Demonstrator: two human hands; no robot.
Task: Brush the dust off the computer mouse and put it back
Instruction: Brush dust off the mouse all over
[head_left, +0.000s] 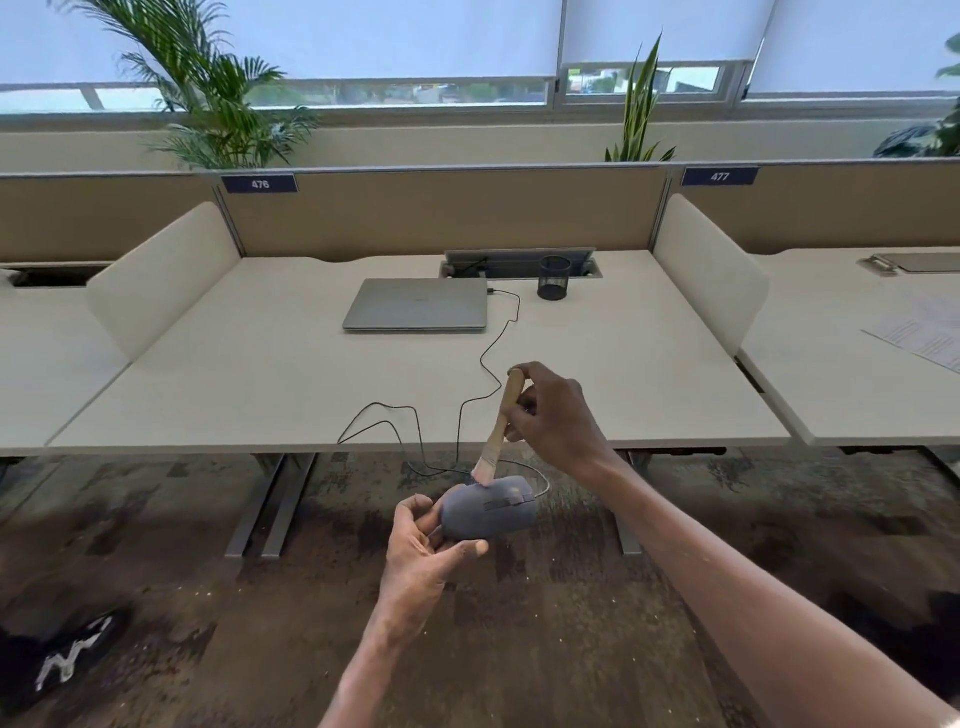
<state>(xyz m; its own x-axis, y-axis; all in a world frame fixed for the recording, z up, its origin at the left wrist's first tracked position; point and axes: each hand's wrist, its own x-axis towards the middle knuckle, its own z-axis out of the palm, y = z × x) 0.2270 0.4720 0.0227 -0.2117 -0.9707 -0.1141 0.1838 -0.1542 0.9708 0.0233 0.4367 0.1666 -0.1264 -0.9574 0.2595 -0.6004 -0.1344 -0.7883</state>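
A dusty grey computer mouse is held in front of the desk's near edge, above the carpet, with my left hand gripping its rear end from below. Its black cable loops across the desk to the closed laptop. My right hand holds a small brush by its wooden handle, tilted, bristles down. The bristles touch the top of the mouse near its back.
On the beige desk lie a closed silver laptop and a black mesh pen cup near the back. White side dividers flank the desk. Papers lie on the right-hand neighbouring desk. A dark shoe shows at lower left.
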